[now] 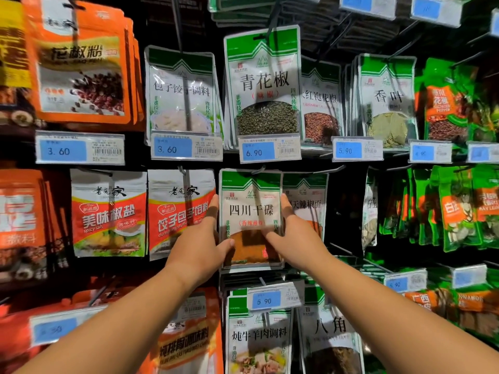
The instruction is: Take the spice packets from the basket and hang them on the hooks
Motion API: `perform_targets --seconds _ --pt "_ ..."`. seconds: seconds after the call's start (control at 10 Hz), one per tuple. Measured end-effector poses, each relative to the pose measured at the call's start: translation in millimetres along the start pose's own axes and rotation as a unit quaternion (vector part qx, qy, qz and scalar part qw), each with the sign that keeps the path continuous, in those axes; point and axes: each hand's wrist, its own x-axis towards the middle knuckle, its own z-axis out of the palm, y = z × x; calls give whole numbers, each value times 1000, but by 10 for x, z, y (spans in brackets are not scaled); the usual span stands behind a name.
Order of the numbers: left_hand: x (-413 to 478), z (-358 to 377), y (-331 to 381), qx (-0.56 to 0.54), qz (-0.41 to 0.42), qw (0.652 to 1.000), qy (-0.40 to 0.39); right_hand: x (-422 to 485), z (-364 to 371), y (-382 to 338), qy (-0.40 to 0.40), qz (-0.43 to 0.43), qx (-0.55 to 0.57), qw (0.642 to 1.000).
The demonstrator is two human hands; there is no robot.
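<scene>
The left hand (201, 238) grips the left edge of a green-and-white spice packet (251, 209), thumb pressed on its front beside the orange window, fingers running up the side; the right hand (293, 230) grips the right edge in the same way, thumb on the front; both hands are clamped on this one packet, held upright in the middle row of the display wall; its top edge sits at a metal hook (258, 170), though whether the hole is threaded on it cannot be told; just left hangs a red-and-white packet (179, 211); partly behind on the right, another green packet (307, 201); above, the upper price tag (270, 150) reads 6.90; below, the lower price tag (270, 298) reads 5.90.
</scene>
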Motion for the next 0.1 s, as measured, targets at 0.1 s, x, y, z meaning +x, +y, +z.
perform_targets --seconds 0.1 --pt "-86 -85 -6 20 -2 999 34 -88 -20 78 20 5 9 1000"
